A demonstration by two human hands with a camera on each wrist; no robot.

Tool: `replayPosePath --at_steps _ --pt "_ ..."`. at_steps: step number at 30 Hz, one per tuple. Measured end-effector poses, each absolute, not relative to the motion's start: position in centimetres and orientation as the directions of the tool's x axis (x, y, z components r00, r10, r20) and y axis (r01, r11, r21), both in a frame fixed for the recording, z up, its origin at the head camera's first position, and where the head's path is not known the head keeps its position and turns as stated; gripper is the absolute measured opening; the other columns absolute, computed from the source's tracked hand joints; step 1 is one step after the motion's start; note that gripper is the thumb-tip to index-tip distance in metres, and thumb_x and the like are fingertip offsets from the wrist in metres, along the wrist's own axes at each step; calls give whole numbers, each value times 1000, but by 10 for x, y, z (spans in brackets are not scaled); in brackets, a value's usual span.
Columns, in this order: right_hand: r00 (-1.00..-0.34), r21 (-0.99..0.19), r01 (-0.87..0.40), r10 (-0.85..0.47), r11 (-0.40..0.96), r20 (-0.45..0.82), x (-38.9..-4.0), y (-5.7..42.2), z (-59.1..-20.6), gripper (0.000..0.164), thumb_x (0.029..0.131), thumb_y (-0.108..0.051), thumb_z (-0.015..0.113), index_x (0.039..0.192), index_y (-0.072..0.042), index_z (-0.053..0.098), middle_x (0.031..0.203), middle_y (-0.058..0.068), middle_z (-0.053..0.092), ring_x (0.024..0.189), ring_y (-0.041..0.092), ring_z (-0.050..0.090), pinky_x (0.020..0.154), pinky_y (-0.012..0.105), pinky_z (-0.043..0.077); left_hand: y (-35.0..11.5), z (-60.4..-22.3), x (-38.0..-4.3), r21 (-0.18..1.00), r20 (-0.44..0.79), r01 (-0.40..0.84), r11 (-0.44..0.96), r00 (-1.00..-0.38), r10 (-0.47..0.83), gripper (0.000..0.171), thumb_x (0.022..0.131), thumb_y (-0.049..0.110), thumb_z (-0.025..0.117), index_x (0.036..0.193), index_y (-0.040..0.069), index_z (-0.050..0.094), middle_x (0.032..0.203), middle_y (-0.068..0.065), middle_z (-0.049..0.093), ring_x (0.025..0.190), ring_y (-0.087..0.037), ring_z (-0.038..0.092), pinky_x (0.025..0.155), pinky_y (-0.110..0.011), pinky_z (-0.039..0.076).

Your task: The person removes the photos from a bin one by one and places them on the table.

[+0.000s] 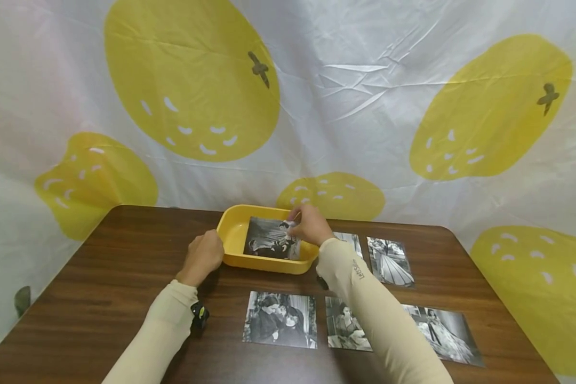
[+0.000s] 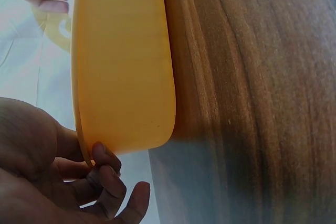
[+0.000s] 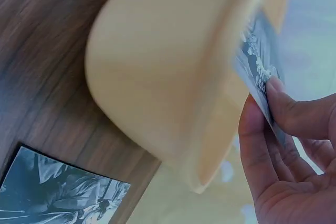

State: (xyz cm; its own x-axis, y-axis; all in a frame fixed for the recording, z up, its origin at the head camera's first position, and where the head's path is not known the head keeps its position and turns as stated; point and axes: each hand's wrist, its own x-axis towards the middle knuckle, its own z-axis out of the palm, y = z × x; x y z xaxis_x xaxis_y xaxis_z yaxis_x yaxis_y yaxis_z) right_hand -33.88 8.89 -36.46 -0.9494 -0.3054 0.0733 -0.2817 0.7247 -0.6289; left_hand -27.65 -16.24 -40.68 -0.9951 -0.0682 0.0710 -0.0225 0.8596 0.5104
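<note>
A yellow plastic basin stands near the back of the wooden table. My left hand grips its left end; in the left wrist view the thumb and fingers pinch the rim. Over the basin's right end, my right hand holds a black-and-white photo. The right wrist view shows this photo between thumb and fingers, its far part inside the basin.
On the table, several black-and-white photos lie right and front of the basin, among them a group portrait, a seated figure and a wide gown. A lemon-print cloth hangs behind the table's back edge.
</note>
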Motion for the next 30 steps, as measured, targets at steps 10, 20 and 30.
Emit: replayPosePath --at_steps 10,20,30 --pt "-981 -785 -138 -192 604 25 -335 122 -341 26 84 3 78 107 5 66 113 22 64 83 26 63 71 36 57 -160 -408 -277 524 64 -21 852 -996 -64 29 101 6 41 75 3 54 67 -9 49 65 -27 53 63 -42 47" --pt "-996 -873 -74 -83 482 39 -332 203 -324 32 84 9 75 111 15 59 94 17 65 67 12 63 64 28 57 -162 -408 -279 529 56 -21 849 -997 -59 28 102 6 39 80 1 57 69 -9 49 66 -27 52 63 -43 47" --pt "-998 -865 37 57 500 -9 -313 293 -330 36 89 1 72 117 14 52 82 3 64 63 12 65 63 30 58 -162 -409 -281 533 45 -20 846 -998 -52 27 102 5 39 83 0 58 70 -9 49 66 -27 52 64 -41 46"
